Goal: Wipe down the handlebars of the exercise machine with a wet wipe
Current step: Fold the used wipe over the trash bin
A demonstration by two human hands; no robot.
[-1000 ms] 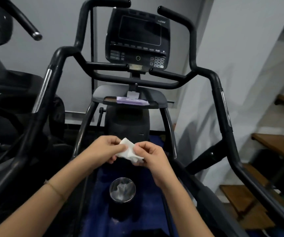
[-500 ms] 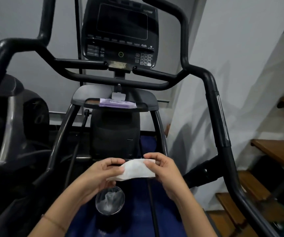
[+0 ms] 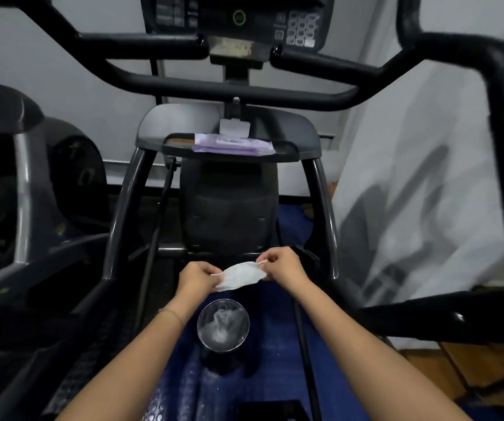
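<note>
The person is standing at the exercise machine and holding a wet wipe stretched between both hands, low in front of the body. The left hand is pinching the wipe's left edge, its grip clamped together on the cloth, and the right hand is pinching the right corner in the same way. The wipe is sagging a little between them and is partly spread, with some folds remaining.

Directly below the hands, a small round bin with a crumpled liner is sitting on the blue floor mat. Further ahead, a purple wipe pack with its lid flipped up is lying on the machine's tray, under the console.

The handlebars are running across the upper part of the view and curving down on the right side, well apart from the wipe. Nothing is touching them.

This looks like the preparation step: opening out the wipe before any wiping begins. The next move probably calls for gathering the cloth into one hand, raising it to a bar, wrapping it around the tube and sliding along its length.
</note>
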